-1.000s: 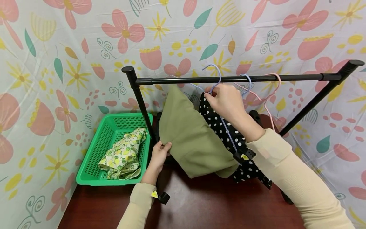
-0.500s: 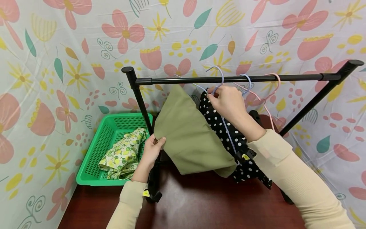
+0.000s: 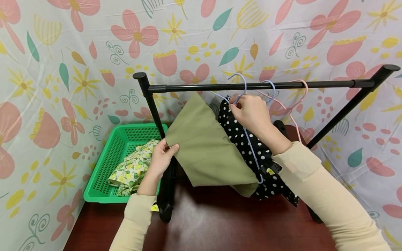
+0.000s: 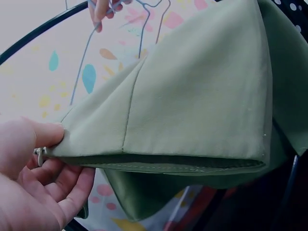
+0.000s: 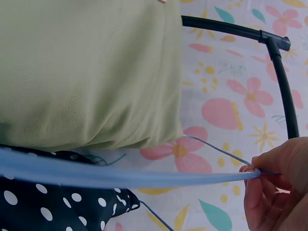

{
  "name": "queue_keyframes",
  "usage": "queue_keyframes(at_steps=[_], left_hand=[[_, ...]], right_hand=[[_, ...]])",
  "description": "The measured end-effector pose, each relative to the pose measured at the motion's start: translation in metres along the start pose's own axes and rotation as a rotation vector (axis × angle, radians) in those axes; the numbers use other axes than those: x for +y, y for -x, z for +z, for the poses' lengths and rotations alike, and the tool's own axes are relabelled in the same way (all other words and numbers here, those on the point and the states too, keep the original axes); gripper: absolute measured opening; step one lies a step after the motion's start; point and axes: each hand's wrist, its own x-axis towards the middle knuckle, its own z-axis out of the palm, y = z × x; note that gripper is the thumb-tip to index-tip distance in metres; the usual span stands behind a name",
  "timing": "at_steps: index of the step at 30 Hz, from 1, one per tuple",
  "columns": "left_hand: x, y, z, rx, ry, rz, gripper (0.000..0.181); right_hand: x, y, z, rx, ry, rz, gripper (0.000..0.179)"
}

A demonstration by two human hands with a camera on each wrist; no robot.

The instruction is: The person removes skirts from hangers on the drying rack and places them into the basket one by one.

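My right hand (image 3: pixel 249 109) pinches the neck of a light-blue hanger (image 3: pixel 251 148), whose hook overlaps the rack's bar in the head view. An olive-green skirt (image 3: pixel 208 150) spreads over one arm of this hanger. In the right wrist view, the hanger arm (image 5: pixel 211 146) passes behind the skirt's edge. My left hand (image 3: pixel 161 157) grips the skirt's left corner between thumb and fingers, drawing the cloth taut. By those fingers, the left wrist view shows a small metal pull (image 4: pixel 40 157) and the skirt's stitched open edge (image 4: pixel 183 166).
Behind the skirt hangs a black polka-dot garment (image 3: pixel 232 129). Another blue hanger hook (image 3: pixel 273 92) and a pink hanger (image 3: pixel 304 92) sit on the black rail (image 3: pixel 201 87). A green basket (image 3: pixel 98 170) with lemon-print cloth (image 3: pixel 133 170) stands left on the dark table (image 3: pixel 220 223).
My left hand has moved left and up, pulling the skirt's corner with it and spreading the cloth. My right hand and the hanger have shifted slightly right.
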Motion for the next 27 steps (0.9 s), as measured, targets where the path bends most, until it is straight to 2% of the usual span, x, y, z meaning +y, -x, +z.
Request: queue_keyframes(at_steps=[10,19,27], left_hand=[[0.024,-0.001,-0.004,-0.012,-0.045,0.064,0.031],[0.045,-0.001,-0.009,0.007,-0.168,0.158,0.020],[0.064,0.001,-0.015,0.007,-0.269,0.190,0.015]], right_hand=[[0.004,0.002,0.004,-0.035,0.004,0.025,0.045],[0.004,0.004,0.006,-0.061,0.016,0.036,0.044],[0.004,0.003,0.007,-0.070,0.008,0.057,0.038]])
